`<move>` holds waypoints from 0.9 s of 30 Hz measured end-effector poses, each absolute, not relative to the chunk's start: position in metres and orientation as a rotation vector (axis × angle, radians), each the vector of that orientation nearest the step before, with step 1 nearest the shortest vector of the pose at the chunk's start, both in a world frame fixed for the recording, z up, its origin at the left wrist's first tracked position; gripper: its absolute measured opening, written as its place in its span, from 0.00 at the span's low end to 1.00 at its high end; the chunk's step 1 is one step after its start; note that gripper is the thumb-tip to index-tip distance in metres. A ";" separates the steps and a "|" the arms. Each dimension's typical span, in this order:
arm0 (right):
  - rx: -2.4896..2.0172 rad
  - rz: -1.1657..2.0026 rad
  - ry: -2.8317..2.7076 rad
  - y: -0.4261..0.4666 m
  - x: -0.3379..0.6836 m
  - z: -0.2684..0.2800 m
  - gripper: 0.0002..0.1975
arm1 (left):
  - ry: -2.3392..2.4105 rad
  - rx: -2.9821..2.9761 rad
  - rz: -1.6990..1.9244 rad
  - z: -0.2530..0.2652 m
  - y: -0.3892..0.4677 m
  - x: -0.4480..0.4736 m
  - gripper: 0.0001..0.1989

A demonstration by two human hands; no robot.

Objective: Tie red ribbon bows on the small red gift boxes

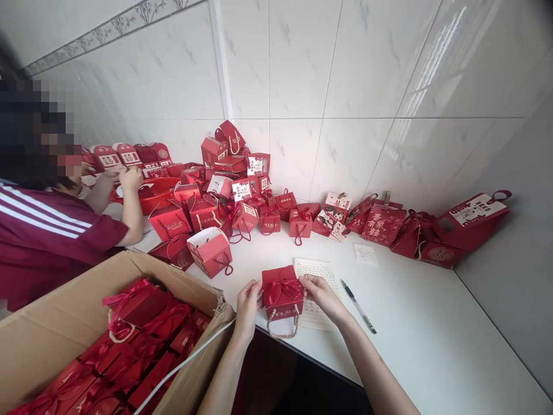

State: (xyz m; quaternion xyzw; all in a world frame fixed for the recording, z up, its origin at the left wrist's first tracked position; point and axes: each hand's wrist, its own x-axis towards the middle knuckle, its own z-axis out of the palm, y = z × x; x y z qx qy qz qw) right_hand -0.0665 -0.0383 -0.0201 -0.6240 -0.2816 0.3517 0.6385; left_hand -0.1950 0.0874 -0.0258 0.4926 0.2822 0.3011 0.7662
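Observation:
Both my hands hold a small red gift box [281,293] with a red ribbon bow on top and a rope handle hanging below its front. My left hand [248,304] grips its left side and my right hand [318,294] grips its right side. The box sits at the near edge of the white table [415,328], partly over a handwritten sheet of paper [317,276].
A black pen [358,306] lies right of the paper. A cardboard carton [64,323] full of flat red boxes stands at my left. Several assembled red boxes [242,190] pile along the tiled wall. Another person in a maroon shirt [47,236] works at the left.

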 end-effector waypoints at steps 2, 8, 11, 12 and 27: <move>-1.390 0.812 -0.624 -0.040 -0.069 -0.022 0.26 | 0.624 1.046 0.686 -0.027 0.087 -0.196 0.21; -1.319 0.832 -0.589 -0.038 -0.074 -0.026 0.26 | 0.644 1.031 0.755 -0.034 0.086 -0.199 0.19; -1.319 0.804 -0.575 -0.038 -0.074 -0.027 0.25 | 0.652 1.057 0.771 -0.037 0.086 -0.199 0.18; -1.326 0.788 -0.573 -0.038 -0.073 -0.028 0.25 | 0.654 1.071 0.775 -0.038 0.086 -0.199 0.18; -1.490 0.305 -0.890 -0.025 -0.051 -0.005 0.16 | 0.498 1.565 0.822 -0.019 0.106 -0.189 0.15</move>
